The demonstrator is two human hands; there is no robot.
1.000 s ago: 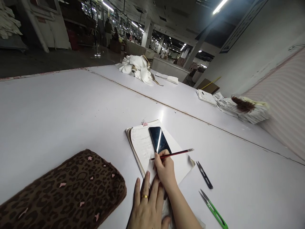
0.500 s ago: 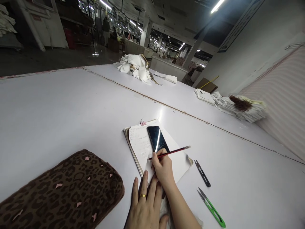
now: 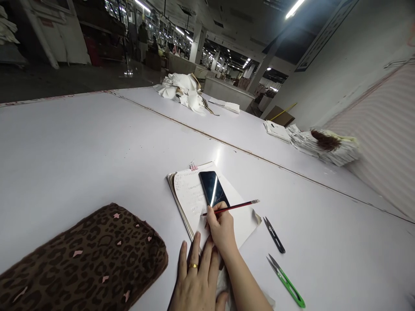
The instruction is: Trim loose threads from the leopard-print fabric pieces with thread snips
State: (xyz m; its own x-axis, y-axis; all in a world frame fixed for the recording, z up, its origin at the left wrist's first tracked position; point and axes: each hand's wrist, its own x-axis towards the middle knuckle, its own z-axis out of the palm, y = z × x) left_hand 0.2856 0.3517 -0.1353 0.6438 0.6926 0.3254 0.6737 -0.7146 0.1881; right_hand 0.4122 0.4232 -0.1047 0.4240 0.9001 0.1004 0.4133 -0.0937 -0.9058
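My right hand (image 3: pixel 222 226) is closed around a dark red pencil (image 3: pixel 238 206), its tip on the page of a notebook (image 3: pixel 188 194) with handwriting on it. A pink binder clip (image 3: pixel 193 166) grips the notebook's top edge. On the page, just beyond my right hand, lies a black smartphone (image 3: pixel 212 188). My left hand (image 3: pixel 197 276), with a gold ring on one finger, rests flat with fingers spread at the notebook's near edge, close beside my right wrist. Part of the page is hidden under my hands.
Right of the notebook lie black thread snips (image 3: pixel 274 235) and green thread snips (image 3: pixel 287 283). Folded leopard-print fabric (image 3: pixel 87 259) is at the left. Across the table seam sit a white cloth heap (image 3: pixel 184 90) and a stack of white pieces (image 3: pixel 324 144).
The whole view has shifted very slightly. My hands, the pencil and the notebook keep nearly the same places relative to each other.
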